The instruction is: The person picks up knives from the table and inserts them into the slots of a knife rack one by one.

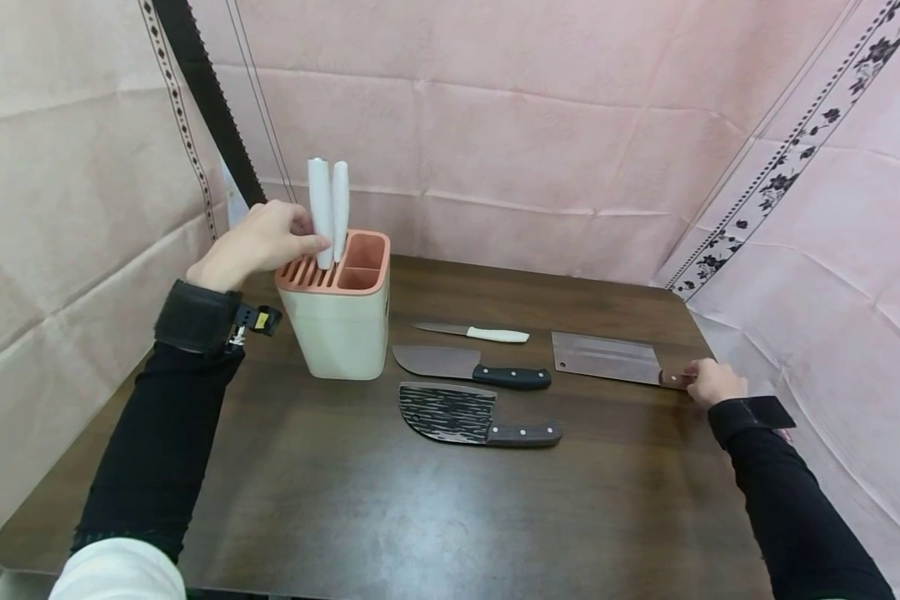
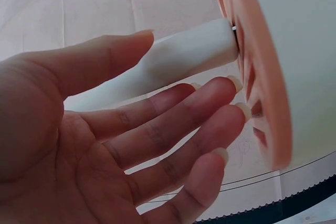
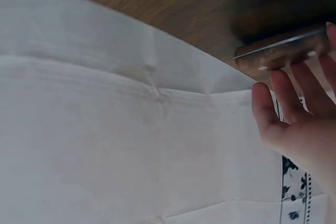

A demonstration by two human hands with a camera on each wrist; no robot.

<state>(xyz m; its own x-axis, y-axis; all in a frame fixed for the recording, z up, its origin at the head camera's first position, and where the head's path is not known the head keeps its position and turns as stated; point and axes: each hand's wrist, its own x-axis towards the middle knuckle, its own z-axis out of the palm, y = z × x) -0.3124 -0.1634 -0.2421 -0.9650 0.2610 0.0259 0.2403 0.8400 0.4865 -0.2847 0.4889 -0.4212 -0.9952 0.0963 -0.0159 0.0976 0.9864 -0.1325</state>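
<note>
Where the wide silver rectangular cleaver (image 1: 607, 358) lies flat toward the far right of the dark brown wooden desk (image 1: 307, 483), its long axis runs from just past nine o'clock to just past three, so that its brown wooden handle (image 3: 278, 56) points at the right hand (image 1: 717, 383). That hand is much the nearer of the two: its fingertips are at the handle, the blade lying just past nine o'clock from them, though I cannot tell whether they have firmly gripped it. Toward nine o'clock from the blade, well short of the left hand, lies a broad knife with a black riveted handle (image 1: 482, 372); at its twelve is a slim knife with a white handle (image 1: 471, 332), and at its six a black-and-silver streaked cleaver with a dark grey handle (image 1: 457, 414). Between nine and ten o'clock from these stands a pale green knife block with a coral slotted top (image 1: 345, 333), two smooth white knife handles (image 1: 319, 208) rising from its slots. At the block's ten, the left hand (image 1: 258, 237) has relaxed, unwrapped fingers, its thumb against one white handle. Pale pink cloth (image 1: 532, 158) hangs beyond, at twelve.
</note>
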